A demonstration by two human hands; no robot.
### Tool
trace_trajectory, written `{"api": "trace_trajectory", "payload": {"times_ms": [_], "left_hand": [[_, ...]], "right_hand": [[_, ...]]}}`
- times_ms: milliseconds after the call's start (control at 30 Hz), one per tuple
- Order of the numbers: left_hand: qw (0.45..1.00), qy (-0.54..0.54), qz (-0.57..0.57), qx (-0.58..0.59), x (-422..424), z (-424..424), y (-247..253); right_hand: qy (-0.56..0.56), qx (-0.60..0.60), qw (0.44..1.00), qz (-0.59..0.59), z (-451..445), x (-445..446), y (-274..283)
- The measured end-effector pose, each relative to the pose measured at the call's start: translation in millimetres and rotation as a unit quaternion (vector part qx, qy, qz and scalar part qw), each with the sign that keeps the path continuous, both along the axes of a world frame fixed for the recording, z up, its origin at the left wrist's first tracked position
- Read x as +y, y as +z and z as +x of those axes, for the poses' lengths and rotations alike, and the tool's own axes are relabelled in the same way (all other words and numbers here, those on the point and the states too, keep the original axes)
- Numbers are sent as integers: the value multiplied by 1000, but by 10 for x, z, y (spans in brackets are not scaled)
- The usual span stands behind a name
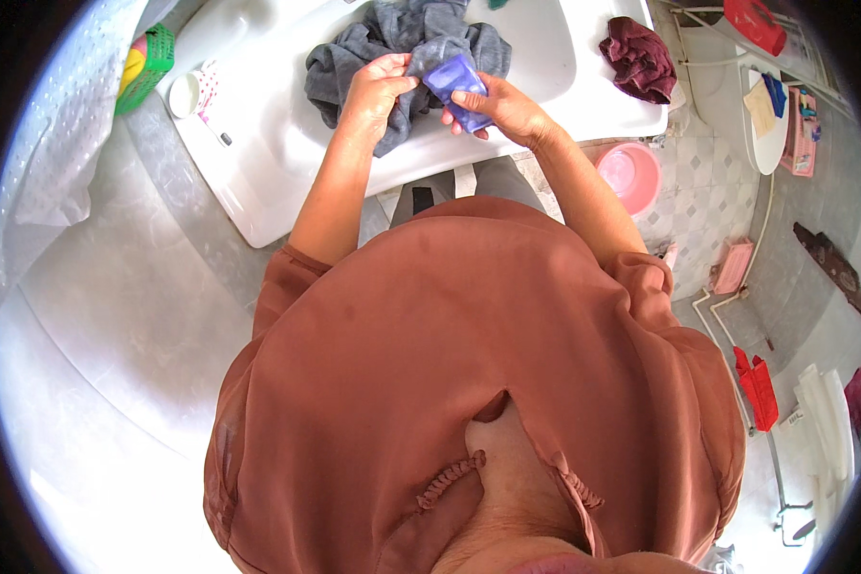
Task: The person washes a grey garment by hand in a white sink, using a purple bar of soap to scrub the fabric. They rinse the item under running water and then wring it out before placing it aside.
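Note:
A dark grey cloth garment [337,64] lies bunched in a white basin [545,43]. My right hand [506,111] grips a purple-blue block, probably a bar of soap [459,86], with the thumb on top and the fingers beneath, above the garment's near edge. Just left of the block, my left hand [380,90] rests against the grey cloth, thumb and forefinger close together near a fold. Whether cloth is pinched between them is not clear. The white rim runs below both forearms.
On the right rim lies a crumpled maroon cloth [638,61]. A white cup with red dots [186,93] sits on the left ledge, near a green basket [154,64]. A pink plastic basin [628,179] stands lower right. A patterned curtain [64,129] hangs far left.

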State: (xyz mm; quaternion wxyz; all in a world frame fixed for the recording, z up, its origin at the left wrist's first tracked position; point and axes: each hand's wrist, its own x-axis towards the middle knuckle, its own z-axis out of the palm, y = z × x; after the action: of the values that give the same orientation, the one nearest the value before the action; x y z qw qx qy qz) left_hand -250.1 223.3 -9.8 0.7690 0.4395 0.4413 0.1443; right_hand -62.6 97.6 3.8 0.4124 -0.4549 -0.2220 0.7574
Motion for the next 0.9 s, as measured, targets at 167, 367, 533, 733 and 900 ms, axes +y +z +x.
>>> {"api": "trace_trajectory", "payload": {"times_ms": [167,367,533,733,900], "left_hand": [[1000,7,0,5,-42,-30,44],[1000,14,-5,-1,-33,-60,1],[1000,17,-2,16,-38,-33,83],[1000,22,5,7,-76,-39,18],[999,4,32,40,-81,-50,41]], "right_hand": [[-23,-24,999,-3,-50,11,-18],[-46,-58,997,-18,-53,100,18],[-69,-81,994,-30,-109,98,0],[-71,-59,995,-44,-92,94,-33],[-62,-57,994,-66,-155,62,11]]}}
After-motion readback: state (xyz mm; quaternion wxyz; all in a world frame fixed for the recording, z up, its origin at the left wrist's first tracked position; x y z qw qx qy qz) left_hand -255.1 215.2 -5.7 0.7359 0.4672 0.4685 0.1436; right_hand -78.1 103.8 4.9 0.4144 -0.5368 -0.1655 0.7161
